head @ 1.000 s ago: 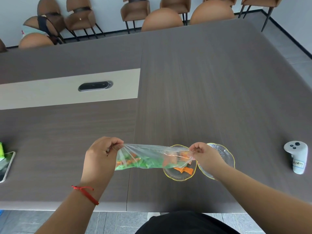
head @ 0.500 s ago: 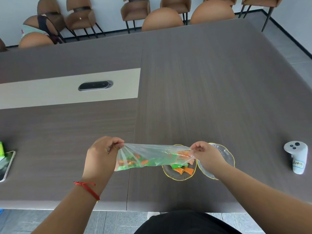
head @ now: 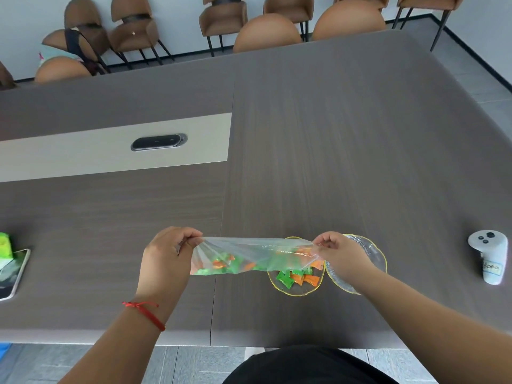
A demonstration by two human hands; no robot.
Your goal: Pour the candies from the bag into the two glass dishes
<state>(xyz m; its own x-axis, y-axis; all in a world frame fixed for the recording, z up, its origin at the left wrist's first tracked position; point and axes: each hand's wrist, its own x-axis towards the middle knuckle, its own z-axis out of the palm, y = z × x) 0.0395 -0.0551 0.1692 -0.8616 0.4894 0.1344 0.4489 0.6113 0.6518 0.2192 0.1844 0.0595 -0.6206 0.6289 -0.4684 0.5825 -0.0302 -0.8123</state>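
A clear plastic bag [head: 249, 252] of green and orange wrapped candies hangs stretched sideways between my hands, just above the table. My left hand [head: 166, 256] pinches its closed end. My right hand [head: 336, 252] grips its mouth end over the left glass dish [head: 293, 289], which has a gold rim and holds several candies [head: 297, 277]. The right glass dish [head: 365, 249] sits touching it, partly hidden under my right hand, with no candy visible in it.
A white controller [head: 489, 257] lies at the right on the dark wooden table [head: 332, 162]. A phone [head: 12, 273] and a green object [head: 5, 243] sit at the left edge. A grey cable port [head: 158, 141] is set mid-table. Brown chairs line the far side.
More candies have slid from the bag toward its mouth end and dropped into the left dish. Both hands have stayed in nearly the same place.
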